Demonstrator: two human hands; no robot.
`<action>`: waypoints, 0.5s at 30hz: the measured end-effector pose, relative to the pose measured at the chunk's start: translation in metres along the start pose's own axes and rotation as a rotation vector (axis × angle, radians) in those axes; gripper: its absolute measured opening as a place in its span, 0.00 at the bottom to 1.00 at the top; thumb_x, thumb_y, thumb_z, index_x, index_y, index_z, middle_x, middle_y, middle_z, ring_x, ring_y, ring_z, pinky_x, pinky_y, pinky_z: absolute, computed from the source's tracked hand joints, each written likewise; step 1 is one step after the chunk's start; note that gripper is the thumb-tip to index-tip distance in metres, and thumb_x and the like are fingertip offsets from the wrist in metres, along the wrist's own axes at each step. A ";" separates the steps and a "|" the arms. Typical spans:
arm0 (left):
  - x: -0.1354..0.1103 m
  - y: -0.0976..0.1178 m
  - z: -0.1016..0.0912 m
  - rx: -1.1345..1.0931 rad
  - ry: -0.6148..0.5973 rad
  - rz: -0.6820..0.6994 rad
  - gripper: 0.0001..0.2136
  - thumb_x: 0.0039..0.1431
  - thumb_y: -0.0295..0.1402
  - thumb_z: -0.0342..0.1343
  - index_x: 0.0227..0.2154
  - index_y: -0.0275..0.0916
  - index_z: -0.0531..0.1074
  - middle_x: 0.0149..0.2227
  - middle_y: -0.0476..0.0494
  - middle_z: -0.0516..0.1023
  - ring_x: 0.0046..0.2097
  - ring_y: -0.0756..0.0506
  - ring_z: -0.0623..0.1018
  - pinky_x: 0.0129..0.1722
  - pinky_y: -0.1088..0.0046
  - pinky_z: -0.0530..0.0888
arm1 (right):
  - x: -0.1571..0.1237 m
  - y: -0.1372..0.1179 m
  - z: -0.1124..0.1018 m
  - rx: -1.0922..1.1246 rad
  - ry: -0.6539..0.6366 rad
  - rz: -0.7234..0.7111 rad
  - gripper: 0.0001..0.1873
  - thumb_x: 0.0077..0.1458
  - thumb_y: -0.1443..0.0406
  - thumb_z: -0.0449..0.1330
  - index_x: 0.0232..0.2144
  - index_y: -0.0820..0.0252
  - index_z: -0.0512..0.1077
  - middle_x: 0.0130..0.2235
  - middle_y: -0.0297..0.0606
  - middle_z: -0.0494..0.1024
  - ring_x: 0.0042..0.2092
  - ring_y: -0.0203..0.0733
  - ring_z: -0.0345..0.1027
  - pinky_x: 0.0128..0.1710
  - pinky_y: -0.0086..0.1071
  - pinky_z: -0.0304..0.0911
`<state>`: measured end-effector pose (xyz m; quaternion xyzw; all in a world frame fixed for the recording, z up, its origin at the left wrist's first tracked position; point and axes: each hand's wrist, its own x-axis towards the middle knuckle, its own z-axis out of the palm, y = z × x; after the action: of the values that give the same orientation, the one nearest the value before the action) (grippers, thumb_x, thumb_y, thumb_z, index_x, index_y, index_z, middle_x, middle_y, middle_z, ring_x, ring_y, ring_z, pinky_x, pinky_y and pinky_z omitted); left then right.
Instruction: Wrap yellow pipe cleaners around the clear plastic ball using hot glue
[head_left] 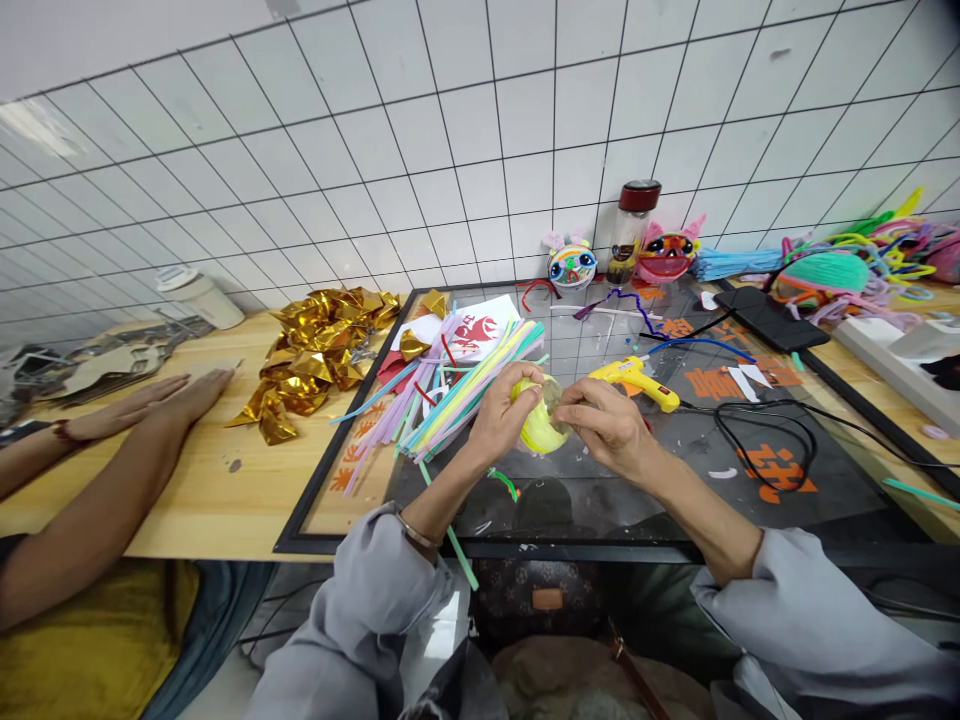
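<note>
My left hand [507, 412] is closed around a round, yellow, partly see-through piece [543, 437] and holds it above the dark board. The fingers of my right hand [611, 424] are pinched together at the right rim of that piece; what lies between the fingertips is too small to make out. Beside my right hand lies a yellow hot glue gun [637, 383] with a black cord. To the left of my left hand is a bundle of pastel pipe cleaners [457, 385]. A short green piece [504, 484] lies below my hands.
Crumpled gold foil [322, 350] lies left, near a co-worker's resting hands [169, 400]. Along the wall stand two decorated animal-face crafts, one white [571, 264] and one pink [666, 256], and a bottle [630, 235]. A phone [776, 316] and power strip [904, 370] lie right.
</note>
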<state>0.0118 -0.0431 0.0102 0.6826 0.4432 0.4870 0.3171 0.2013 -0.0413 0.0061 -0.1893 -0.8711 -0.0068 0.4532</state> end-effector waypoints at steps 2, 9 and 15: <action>0.000 0.000 0.001 0.005 0.011 -0.003 0.04 0.58 0.32 0.49 0.34 0.41 0.67 0.43 0.44 0.76 0.49 0.43 0.74 0.53 0.64 0.70 | 0.000 0.000 0.000 -0.006 -0.010 0.003 0.14 0.63 0.76 0.50 0.36 0.58 0.74 0.34 0.38 0.74 0.36 0.37 0.67 0.35 0.31 0.63; 0.000 0.003 0.003 -0.005 0.036 -0.017 0.05 0.61 0.35 0.49 0.31 0.40 0.66 0.40 0.44 0.75 0.46 0.44 0.73 0.51 0.66 0.69 | -0.001 0.000 0.001 -0.006 0.000 -0.004 0.14 0.64 0.76 0.50 0.36 0.59 0.74 0.34 0.39 0.74 0.37 0.38 0.67 0.36 0.32 0.63; 0.000 0.003 0.003 -0.024 0.045 -0.026 0.04 0.57 0.33 0.49 0.32 0.40 0.67 0.40 0.44 0.74 0.46 0.44 0.74 0.51 0.67 0.68 | -0.001 0.000 0.001 0.008 -0.013 0.016 0.15 0.64 0.74 0.49 0.37 0.57 0.74 0.34 0.39 0.74 0.37 0.38 0.67 0.35 0.32 0.63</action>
<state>0.0157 -0.0444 0.0111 0.6619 0.4531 0.5033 0.3215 0.2012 -0.0413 0.0048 -0.1943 -0.8726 0.0017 0.4482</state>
